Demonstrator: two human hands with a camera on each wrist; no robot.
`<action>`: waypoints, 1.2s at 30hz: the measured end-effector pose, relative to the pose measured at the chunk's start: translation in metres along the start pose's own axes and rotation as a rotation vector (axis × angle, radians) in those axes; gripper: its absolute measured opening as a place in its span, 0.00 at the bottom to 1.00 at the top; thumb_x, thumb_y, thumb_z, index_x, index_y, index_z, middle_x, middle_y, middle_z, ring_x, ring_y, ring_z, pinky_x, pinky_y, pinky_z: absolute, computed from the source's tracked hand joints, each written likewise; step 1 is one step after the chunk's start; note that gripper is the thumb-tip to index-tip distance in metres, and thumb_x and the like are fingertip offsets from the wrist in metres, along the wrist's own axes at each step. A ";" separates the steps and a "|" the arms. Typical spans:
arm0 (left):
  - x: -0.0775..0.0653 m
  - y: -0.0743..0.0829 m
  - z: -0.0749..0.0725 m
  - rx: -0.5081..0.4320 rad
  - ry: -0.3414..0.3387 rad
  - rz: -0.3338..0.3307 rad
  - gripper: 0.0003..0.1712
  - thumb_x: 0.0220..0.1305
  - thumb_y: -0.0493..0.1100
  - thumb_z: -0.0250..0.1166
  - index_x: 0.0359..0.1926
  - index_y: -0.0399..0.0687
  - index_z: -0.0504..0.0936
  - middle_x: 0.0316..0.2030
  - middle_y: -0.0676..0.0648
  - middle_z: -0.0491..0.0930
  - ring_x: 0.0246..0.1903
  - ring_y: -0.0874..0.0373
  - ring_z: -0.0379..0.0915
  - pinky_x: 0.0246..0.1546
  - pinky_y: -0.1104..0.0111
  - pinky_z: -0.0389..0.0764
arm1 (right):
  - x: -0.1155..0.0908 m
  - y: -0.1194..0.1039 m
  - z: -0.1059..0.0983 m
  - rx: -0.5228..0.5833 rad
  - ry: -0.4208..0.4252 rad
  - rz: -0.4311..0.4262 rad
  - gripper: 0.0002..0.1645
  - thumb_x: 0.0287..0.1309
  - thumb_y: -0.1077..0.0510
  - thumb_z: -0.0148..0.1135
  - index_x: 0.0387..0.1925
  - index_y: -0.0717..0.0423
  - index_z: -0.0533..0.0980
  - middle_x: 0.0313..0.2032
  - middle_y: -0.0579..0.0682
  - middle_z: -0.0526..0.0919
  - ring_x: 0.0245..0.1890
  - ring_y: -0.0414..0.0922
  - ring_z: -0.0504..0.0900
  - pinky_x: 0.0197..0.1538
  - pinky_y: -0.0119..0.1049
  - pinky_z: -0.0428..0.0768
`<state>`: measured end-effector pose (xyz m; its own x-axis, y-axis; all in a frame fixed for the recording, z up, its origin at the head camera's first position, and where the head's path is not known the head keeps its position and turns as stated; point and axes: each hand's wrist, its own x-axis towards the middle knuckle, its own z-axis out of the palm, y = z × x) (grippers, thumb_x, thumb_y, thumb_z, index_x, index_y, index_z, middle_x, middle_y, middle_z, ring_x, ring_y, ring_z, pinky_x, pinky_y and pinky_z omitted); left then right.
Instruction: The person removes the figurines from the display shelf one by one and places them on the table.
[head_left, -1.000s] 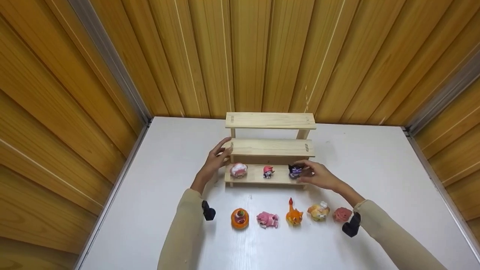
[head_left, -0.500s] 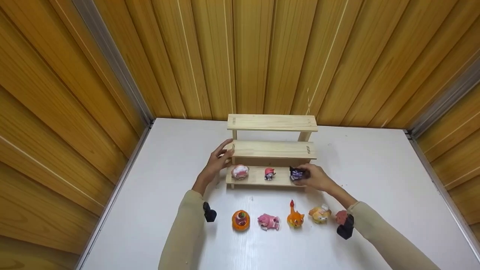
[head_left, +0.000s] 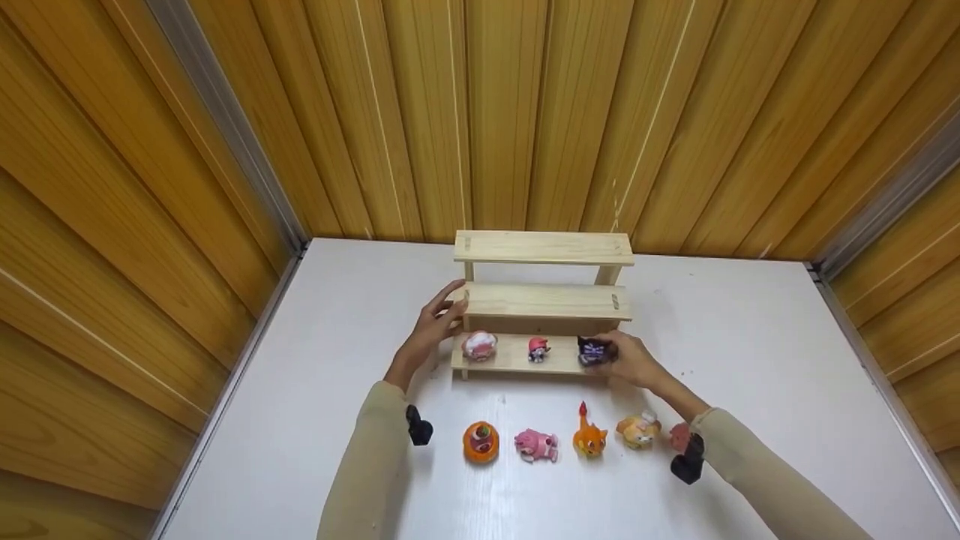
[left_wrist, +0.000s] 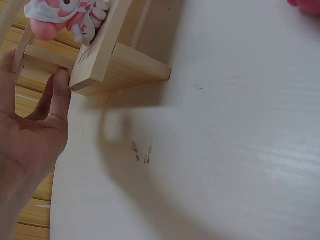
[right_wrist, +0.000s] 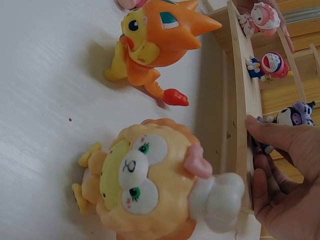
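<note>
Thumb and fingers of my right hand (head_left: 634, 361) gripped a black-and-purple figurine (head_left: 592, 351) at the right end of a wooden stand (head_left: 540, 300), lowest board. My left hand (head_left: 430, 328) held the stand's left side, fingers bent, near a pink-and-white figurine (head_left: 479, 346); a red-hooded figurine (head_left: 538, 349) stood between.

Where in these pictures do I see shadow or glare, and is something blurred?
Head view: soft shadow on the white table beside the left sleeve; left wrist view: curved shadow below the wooden shelf, pale glare at the right; right wrist view: shadow beside the orange figure, no obvious motion blur.
</note>
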<state>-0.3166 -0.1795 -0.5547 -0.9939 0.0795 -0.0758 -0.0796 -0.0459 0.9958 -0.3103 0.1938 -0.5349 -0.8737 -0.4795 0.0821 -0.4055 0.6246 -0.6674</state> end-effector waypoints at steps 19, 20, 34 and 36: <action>0.002 0.002 0.001 0.004 -0.007 0.002 0.29 0.77 0.49 0.59 0.76 0.64 0.67 0.57 0.40 0.69 0.57 0.45 0.75 0.62 0.54 0.82 | -0.018 0.005 -0.021 0.045 -0.045 0.102 0.37 0.48 0.56 0.82 0.57 0.72 0.79 0.41 0.63 0.88 0.38 0.45 0.81 0.40 0.28 0.79; 0.001 0.001 0.001 0.004 -0.003 0.002 0.29 0.77 0.48 0.59 0.76 0.63 0.67 0.56 0.40 0.69 0.56 0.46 0.75 0.62 0.53 0.82 | -0.020 0.005 -0.024 0.052 -0.056 0.108 0.37 0.48 0.56 0.82 0.56 0.72 0.80 0.40 0.62 0.88 0.37 0.44 0.81 0.39 0.28 0.79; -0.001 0.001 -0.002 0.005 -0.018 0.008 0.29 0.78 0.48 0.59 0.76 0.65 0.66 0.57 0.41 0.70 0.59 0.42 0.75 0.62 0.55 0.82 | -0.064 0.030 -0.073 0.000 -0.086 0.168 0.31 0.51 0.55 0.81 0.51 0.71 0.82 0.40 0.59 0.87 0.37 0.42 0.81 0.38 0.26 0.79; -0.001 0.001 -0.002 0.007 -0.015 0.004 0.29 0.78 0.48 0.59 0.76 0.65 0.67 0.55 0.42 0.71 0.60 0.40 0.75 0.61 0.55 0.82 | -0.071 0.037 -0.081 -0.024 -0.084 0.185 0.32 0.51 0.54 0.80 0.52 0.71 0.81 0.41 0.59 0.87 0.38 0.42 0.81 0.39 0.25 0.79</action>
<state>-0.3154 -0.1814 -0.5539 -0.9930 0.0939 -0.0713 -0.0753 -0.0394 0.9964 -0.2851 0.3010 -0.5061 -0.9087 -0.4046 -0.1028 -0.2479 0.7209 -0.6472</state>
